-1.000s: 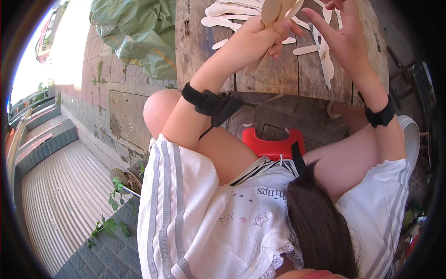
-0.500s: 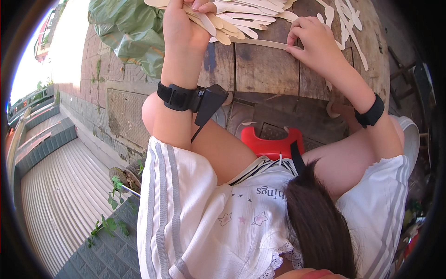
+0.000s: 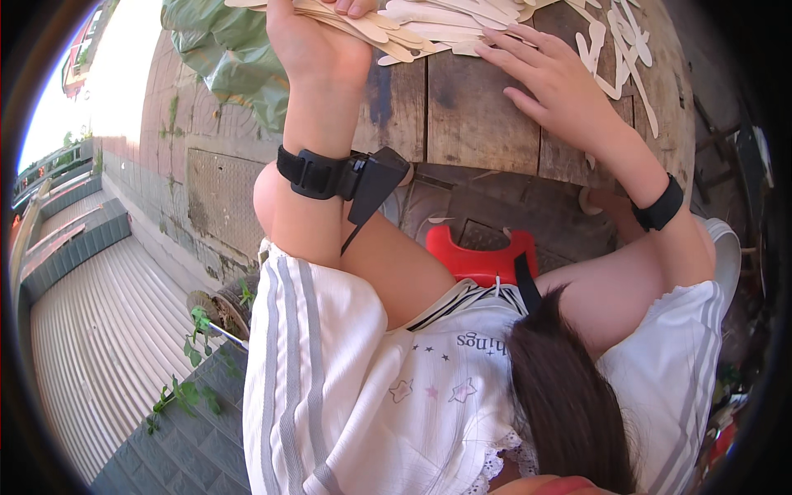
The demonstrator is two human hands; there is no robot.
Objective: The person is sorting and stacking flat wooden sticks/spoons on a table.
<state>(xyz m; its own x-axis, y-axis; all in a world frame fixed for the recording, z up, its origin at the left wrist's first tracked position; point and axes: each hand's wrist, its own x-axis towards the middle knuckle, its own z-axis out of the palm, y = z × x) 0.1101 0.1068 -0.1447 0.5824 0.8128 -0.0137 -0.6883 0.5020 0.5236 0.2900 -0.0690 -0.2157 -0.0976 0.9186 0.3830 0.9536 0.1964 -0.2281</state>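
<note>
While the left hand (image 3: pixel 318 49) holds a fanned bundle of wooden cutlery (image 3: pixel 363 25), the right hand (image 3: pixel 553 82), fingers loosely spread and gripping nothing visible, reaches to the pile (image 3: pixel 450 12) on the table (image 3: pixel 483 115). Lifting such thin pieces would likely call for a fingertip pinch. Cutlery: pale, flat, round-ended. Table: weathered planks, dark-seamed. Green plastic (image 3: pixel 231 54): crumpled, thin.

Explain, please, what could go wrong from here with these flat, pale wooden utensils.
Flat, pale wooden utensils fanned in the left hand might slip out. The right hand could scatter the loose utensil pile beside it. A lone utensil near the front edge of the brown wooden table could fall.
</note>
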